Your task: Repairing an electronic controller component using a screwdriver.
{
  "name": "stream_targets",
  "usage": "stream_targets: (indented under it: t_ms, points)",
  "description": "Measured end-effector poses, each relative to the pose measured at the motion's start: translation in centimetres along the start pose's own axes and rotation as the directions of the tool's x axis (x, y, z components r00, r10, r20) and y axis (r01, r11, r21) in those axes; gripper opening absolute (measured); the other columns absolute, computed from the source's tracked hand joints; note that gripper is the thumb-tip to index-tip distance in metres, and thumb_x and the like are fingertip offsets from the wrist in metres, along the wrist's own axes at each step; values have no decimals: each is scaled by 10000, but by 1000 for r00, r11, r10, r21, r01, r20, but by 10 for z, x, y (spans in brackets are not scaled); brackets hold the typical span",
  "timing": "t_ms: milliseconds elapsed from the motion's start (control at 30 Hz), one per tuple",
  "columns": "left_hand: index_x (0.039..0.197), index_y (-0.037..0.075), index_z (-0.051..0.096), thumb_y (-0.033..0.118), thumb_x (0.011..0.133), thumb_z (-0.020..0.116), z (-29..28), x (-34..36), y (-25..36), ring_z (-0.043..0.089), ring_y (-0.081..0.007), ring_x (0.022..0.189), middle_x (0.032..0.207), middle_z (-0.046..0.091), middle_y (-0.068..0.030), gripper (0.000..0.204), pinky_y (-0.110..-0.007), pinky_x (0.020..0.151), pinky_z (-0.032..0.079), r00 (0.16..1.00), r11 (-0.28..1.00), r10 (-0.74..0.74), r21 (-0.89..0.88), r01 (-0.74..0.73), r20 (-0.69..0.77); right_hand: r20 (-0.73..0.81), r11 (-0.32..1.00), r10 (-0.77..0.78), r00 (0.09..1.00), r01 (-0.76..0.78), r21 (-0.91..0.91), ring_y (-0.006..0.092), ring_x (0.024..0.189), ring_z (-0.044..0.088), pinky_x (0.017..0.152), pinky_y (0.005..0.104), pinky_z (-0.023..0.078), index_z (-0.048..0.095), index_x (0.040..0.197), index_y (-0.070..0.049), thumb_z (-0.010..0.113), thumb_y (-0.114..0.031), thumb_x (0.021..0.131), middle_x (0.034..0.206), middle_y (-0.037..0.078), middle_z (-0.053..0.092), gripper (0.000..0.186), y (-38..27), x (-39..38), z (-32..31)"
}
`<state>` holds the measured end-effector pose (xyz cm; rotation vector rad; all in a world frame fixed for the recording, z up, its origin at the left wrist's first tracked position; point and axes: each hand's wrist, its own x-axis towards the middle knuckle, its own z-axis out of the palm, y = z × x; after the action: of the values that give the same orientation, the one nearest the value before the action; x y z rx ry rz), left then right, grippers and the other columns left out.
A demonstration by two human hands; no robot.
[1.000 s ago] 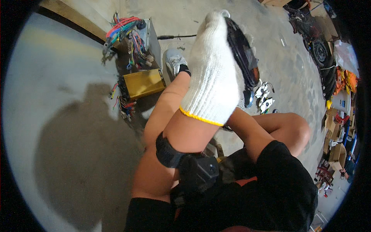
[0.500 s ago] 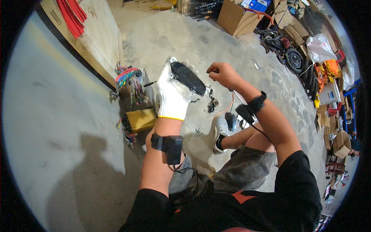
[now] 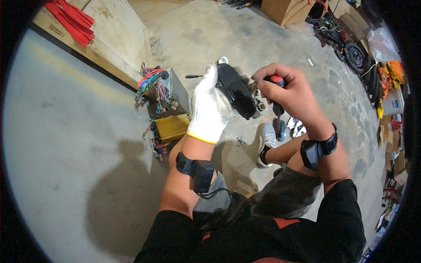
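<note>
My left hand (image 3: 210,105), in a white knit glove, grips a black oblong part (image 3: 234,92) with a metal tab at its upper end. Just right of it my bare right hand (image 3: 283,90) is closed round a screwdriver (image 3: 276,79) with a red and black handle, its shaft pointing down. A silver power-supply case with coloured wires (image 3: 174,93) and a gold metal case (image 3: 172,128) lie on the floor to the left. Small loose parts (image 3: 297,127) lie beyond my right hand, near my shoe (image 3: 267,136).
A wooden frame with red cloth (image 3: 72,22) stands at the upper left, beside the grey wall (image 3: 57,131). Cardboard boxes (image 3: 283,9), wheels (image 3: 353,56), bags (image 3: 379,41) and other clutter line the right side. A short black cable (image 3: 193,76) lies behind the silver case.
Both hands have shifted right and the black part is more upright. My right hand has moved toward it and now holds a screwdriver, which was not visible in it half a second ago.
</note>
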<state>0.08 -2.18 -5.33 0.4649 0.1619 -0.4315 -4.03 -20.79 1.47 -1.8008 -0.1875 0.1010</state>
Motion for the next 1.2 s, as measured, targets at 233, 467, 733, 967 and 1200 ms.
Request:
stream_targets:
  t_ms: [233,467,733,967,1200]
  points:
    - [1152,36,591,413,1020,449,30,-8,-15,648,-299,907,1027,648,-160,424,-417,849,549,996,995,-87,44,85,36,25,998,-54,998,55,-37,59,732,550,651,236,473,656,966,-4,699,-135,908,830,-2,626,150,14,6,-5]
    - [1091,31,593,435,1018,443,28,-2,-19,638,-308,896,1005,637,-172,437,-433,855,541,996,996,-85,35,84,31,68,846,-407,911,404,-348,207,723,615,637,327,503,676,968,-22,705,-123,874,830,112,632,141,25,10,-2]
    - [1067,74,602,425,1014,459,18,-2,-15,629,-266,839,941,633,-115,383,-402,781,543,999,999,-41,-29,41,5,139,822,-431,891,452,-347,288,786,634,697,370,516,686,928,-25,717,-68,838,855,125,632,104,28,8,3]
    - [995,123,602,440,1002,473,6,7,-18,610,-231,784,873,614,-59,342,-382,723,528,999,989,-32,-145,25,-43,161,790,-412,897,440,-427,299,828,616,718,380,511,705,933,-60,731,-48,802,871,106,621,134,32,0,14]
    - [1074,74,610,421,1017,414,-14,11,-14,650,-289,889,983,673,-122,402,-419,817,528,981,962,-67,-249,112,181,174,782,-379,909,415,-465,298,845,619,729,380,513,701,933,-51,726,-44,801,886,103,628,135,32,2,20]
